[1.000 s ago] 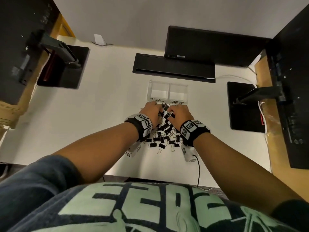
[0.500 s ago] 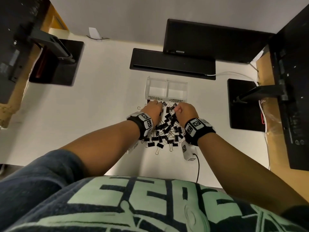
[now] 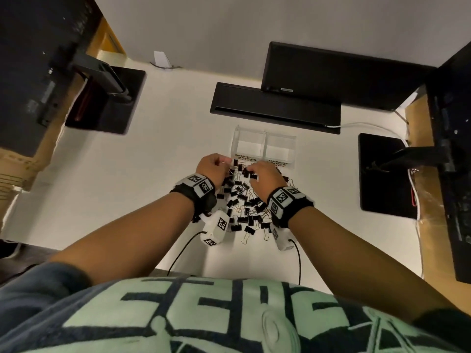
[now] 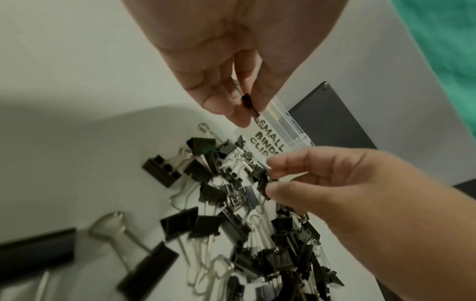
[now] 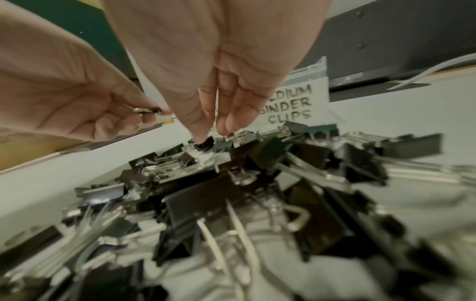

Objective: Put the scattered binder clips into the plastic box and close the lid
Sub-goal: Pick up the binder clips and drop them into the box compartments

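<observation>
Pinching: one small black binder clip (image 4: 248, 101) is held in the left hand (image 3: 212, 166) grip. Another black clip (image 4: 262, 181) is pinched by the right hand (image 3: 265, 174) over the scattered black binder clip pile (image 3: 242, 200), near the clear plastic two-compartment box (image 3: 265, 146).

You are at an office desk: a white tabletop (image 3: 107, 174) carries a black monitor (image 3: 339, 75) on its flat black base (image 3: 275, 108), two more black stands (image 3: 382, 174) at the sides, a white cable (image 3: 367, 126) and labelled stationery compartments (image 3: 265, 146).
</observation>
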`<state>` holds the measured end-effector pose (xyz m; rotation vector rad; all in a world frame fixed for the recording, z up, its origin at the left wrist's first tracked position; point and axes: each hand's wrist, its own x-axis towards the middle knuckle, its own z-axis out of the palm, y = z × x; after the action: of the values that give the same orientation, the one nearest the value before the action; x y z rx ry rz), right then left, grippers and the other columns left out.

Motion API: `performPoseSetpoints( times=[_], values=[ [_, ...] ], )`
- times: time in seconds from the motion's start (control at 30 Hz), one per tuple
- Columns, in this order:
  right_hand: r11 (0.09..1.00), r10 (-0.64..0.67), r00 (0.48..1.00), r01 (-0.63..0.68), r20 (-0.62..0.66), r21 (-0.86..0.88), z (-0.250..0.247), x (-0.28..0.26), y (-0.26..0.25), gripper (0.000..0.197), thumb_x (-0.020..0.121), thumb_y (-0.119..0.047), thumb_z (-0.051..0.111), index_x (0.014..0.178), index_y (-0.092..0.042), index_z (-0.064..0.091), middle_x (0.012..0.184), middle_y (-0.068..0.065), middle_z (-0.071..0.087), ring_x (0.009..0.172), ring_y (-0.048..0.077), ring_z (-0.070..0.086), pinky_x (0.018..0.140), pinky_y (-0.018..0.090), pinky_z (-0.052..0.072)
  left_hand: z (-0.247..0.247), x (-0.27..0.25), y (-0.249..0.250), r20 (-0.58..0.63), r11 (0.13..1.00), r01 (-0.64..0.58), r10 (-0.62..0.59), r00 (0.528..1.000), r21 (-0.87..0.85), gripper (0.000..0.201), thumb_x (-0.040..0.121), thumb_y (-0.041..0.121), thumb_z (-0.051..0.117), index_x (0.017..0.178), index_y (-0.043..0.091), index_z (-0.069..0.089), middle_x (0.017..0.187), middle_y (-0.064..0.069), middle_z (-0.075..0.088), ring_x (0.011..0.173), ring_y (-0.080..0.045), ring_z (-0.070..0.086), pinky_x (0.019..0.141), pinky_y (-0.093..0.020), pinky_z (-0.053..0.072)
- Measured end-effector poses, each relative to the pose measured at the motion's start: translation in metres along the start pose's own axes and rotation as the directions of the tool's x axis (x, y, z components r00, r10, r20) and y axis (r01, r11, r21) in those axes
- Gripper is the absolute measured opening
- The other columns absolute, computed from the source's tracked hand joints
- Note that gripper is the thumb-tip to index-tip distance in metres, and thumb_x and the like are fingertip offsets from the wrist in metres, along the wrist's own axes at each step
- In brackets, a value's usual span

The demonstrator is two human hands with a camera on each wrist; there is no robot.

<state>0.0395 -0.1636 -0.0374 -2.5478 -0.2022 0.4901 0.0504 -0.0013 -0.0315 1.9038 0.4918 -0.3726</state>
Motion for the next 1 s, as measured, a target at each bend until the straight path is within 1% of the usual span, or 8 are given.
performPoseSetpoints(
  times=[0.07, 0.2, 0.37, 0.47, 0.6, 0.8, 0.9, 1.0],
  values=[
    [0.999, -0.030, 1.000, 0.030, 0.010, -0.022, 0.004, 0.006, -0.005, 0.039, 0.090, -0.004, 0.052, 0.129, -0.010, 0.052, 0.137, 0.008, 0.048, 0.135, 0.024, 0.034, 0.112, 0.031, 0.026, -0.002, 0.000, 0.000, 0.009, 1.000, 0.000, 0.000, 1.000, -0.005, 0.022, 0.090, 0.009, 0.047, 0.093, 0.016, 0.068, 0.084, -0.004, 0.067, 0.070, -0.017, 0.060, 0.056, -0.020, 0.045],
    [0.993, -0.057, 0.997, 0.062, 0.053, -0.097, 0.010, 0.012, -0.010, 0.043, 0.088, 0.002, 0.050, 0.130, -0.009, 0.051, 0.129, 0.011, 0.048, 0.128, 0.026, 0.039, 0.105, 0.033, 0.035, -0.005, -0.002, 0.009, 0.004, 0.999, -0.032, 0.032, 0.999, 0.018, 0.020, 0.088, 0.008, 0.048, 0.094, 0.014, 0.066, 0.082, -0.004, 0.065, 0.070, -0.016, 0.060, 0.056, -0.020, 0.045],
    [0.990, -0.036, 0.999, 0.039, 0.027, -0.138, 0.011, 0.011, -0.005, 0.024, 0.089, -0.006, 0.052, 0.111, -0.003, 0.057, 0.123, 0.011, 0.051, 0.120, 0.026, 0.046, 0.095, 0.030, 0.040, -0.003, 0.002, 0.027, -0.015, 0.985, -0.151, 0.153, 0.988, 0.080, 0.016, 0.088, 0.012, 0.051, 0.094, 0.018, 0.065, 0.083, 0.002, 0.063, 0.076, -0.016, 0.060, 0.075, -0.029, 0.051],
    [0.998, 0.006, 1.000, -0.006, -0.009, -0.063, 0.001, 0.006, -0.005, 0.021, 0.087, -0.016, 0.056, 0.105, -0.006, 0.060, 0.111, 0.008, 0.056, 0.104, 0.023, 0.053, 0.088, 0.030, 0.045, 0.001, 0.006, 0.041, -0.017, 0.970, -0.215, 0.218, 0.976, 0.112, 0.017, 0.088, 0.010, 0.052, 0.095, 0.019, 0.066, 0.081, -0.002, 0.062, 0.072, -0.018, 0.059, 0.072, -0.030, 0.051],
    [0.991, 0.094, 0.994, -0.088, -0.057, 0.104, -0.026, 0.002, -0.011, 0.029, 0.087, -0.018, 0.059, 0.114, -0.009, 0.061, 0.106, 0.005, 0.064, 0.094, 0.018, 0.061, 0.088, 0.034, 0.053, 0.005, 0.011, 0.057, 0.005, 0.954, -0.251, 0.254, 0.967, 0.166, 0.019, 0.088, 0.008, 0.052, 0.098, 0.019, 0.064, 0.088, -0.011, 0.068, 0.078, -0.025, 0.064, 0.073, -0.033, 0.054],
    [0.980, 0.165, 0.967, -0.138, -0.192, 0.143, -0.059, 0.029, -0.021, 0.032, 0.085, -0.008, 0.052, 0.116, -0.012, 0.060, 0.099, 0.003, 0.064, 0.087, 0.016, 0.059, 0.081, 0.028, 0.052, 0.003, 0.013, 0.061, 0.052, 0.938, -0.284, 0.279, 0.959, 0.200, 0.028, 0.087, 0.005, 0.052, 0.108, 0.020, 0.064, 0.098, 0.000, 0.064, 0.085, -0.020, 0.065, 0.077, -0.030, 0.055],
    [0.981, 0.186, 0.963, -0.169, -0.194, 0.099, -0.061, 0.045, -0.026, 0.034, 0.086, -0.008, 0.050, 0.118, -0.012, 0.060, 0.108, 0.008, 0.064, 0.093, 0.021, 0.061, 0.075, 0.027, 0.049, -0.003, 0.009, 0.054, 0.018, 0.931, -0.301, 0.304, 0.952, 0.207, 0.027, 0.088, 0.005, 0.052, 0.107, 0.020, 0.064, 0.098, 0.006, 0.060, 0.069, -0.007, 0.057, 0.071, -0.023, 0.050],
    [0.982, 0.178, 0.965, -0.164, -0.192, 0.091, -0.057, 0.050, -0.026, 0.033, 0.088, -0.015, 0.055, 0.121, -0.011, 0.058, 0.114, 0.009, 0.063, 0.103, 0.022, 0.060, 0.087, 0.032, 0.050, -0.011, 0.004, 0.041, -0.033, 0.936, -0.282, 0.295, 0.955, 0.209, 0.020, 0.090, 0.008, 0.049, 0.099, 0.018, 0.064, 0.091, 0.007, 0.061, 0.064, -0.005, 0.053, 0.063, -0.020, 0.046]
  ],
)
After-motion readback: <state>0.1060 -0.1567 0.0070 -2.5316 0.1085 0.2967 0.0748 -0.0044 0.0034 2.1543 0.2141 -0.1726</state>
